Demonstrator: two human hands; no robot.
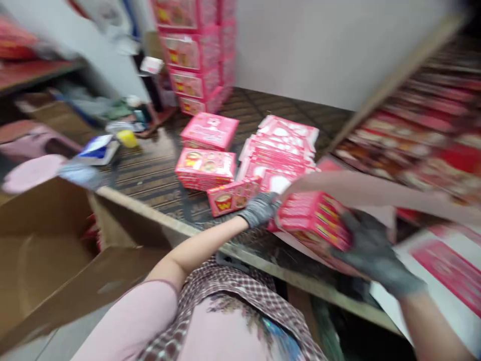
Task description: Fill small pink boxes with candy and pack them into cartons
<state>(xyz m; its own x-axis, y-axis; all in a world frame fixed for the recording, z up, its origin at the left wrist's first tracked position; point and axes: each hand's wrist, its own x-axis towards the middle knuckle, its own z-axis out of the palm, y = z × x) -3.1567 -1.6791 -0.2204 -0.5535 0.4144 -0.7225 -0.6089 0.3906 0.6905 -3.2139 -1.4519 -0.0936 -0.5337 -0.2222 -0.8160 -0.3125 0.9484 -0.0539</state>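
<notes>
My left hand (260, 209), in a grey glove, is at the table's front edge, its fingers reaching the left end of a bundle of red-pink packs (313, 218). My right hand (370, 245), gloved and blurred, presses against the bundle's right end with fingers spread around it. A pale sheet or strip (361, 188) stretches over the bundle toward the right. Just left of my left hand stands a small red box (233, 195). Behind it are a stack of flat pink boxes (205, 168) and another pink box (209, 130). Flat pink cartons (281, 145) lie overlapping behind the bundle.
Pink boxes (188, 57) are piled high against the wall. An open cardboard box (48, 250) stands at the left, below the table edge (150, 213). Many red packs (424, 125) fill the right side. A pink lid (33, 173) and a yellow item (128, 139) are at the left.
</notes>
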